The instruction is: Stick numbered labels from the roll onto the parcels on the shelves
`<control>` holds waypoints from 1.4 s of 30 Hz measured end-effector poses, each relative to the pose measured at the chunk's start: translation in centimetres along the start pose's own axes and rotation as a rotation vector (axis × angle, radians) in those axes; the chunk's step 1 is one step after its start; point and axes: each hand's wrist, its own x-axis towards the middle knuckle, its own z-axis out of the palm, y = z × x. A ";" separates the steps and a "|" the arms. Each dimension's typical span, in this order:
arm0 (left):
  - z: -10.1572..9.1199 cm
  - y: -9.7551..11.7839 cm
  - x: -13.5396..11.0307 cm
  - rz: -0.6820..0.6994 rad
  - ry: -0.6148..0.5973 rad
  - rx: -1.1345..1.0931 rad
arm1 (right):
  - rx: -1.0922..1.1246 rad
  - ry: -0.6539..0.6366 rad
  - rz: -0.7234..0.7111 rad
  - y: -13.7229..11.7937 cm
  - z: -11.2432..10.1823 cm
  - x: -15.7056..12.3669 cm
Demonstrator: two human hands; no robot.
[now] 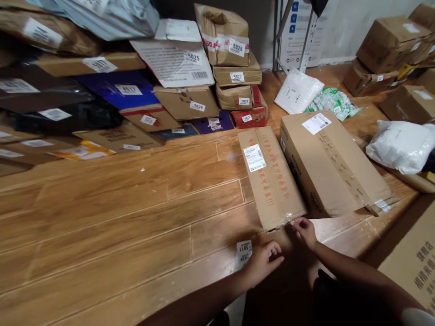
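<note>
My left hand [263, 266] is half curled, its thumb and forefinger a little apart, left of the near end of a narrow carton. A strip of white number labels [244, 251], one reading 5011, shows behind this hand and wrist and seems held by its hidden fingers. My right hand [305, 232] is closed in a pinch at the near right corner of the narrow carton [272, 181]; whatever lies between the fingertips is too small to make out. That carton carries red print and a white shipping label [255, 158]. Beside it lies a larger brown carton [336, 167], also taped.
Numbered parcels are stacked along the back left, among them a carton marked 5026 [222, 38] and a white packet marked 5025 [176, 59]. White bags [401, 145] and brown cartons [390, 43] lie on the right. Wooden flooring [118, 217] spreads leftward.
</note>
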 end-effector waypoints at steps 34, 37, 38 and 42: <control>-2.5 8.9 2.2 0.169 0.081 -0.544 | 0.257 -0.224 0.016 -13.9 -2.1 -2.9; -2.4 9.1 2.2 0.167 0.073 -0.541 | 0.262 -0.237 0.025 -14.5 -2.2 -2.8; -2.4 9.1 2.3 0.153 0.083 -0.540 | 0.273 -0.220 0.020 -14.6 -2.2 -2.8; -2.2 9.2 2.4 0.138 0.143 -0.562 | 0.305 -0.118 -0.040 -15.1 -1.8 -2.6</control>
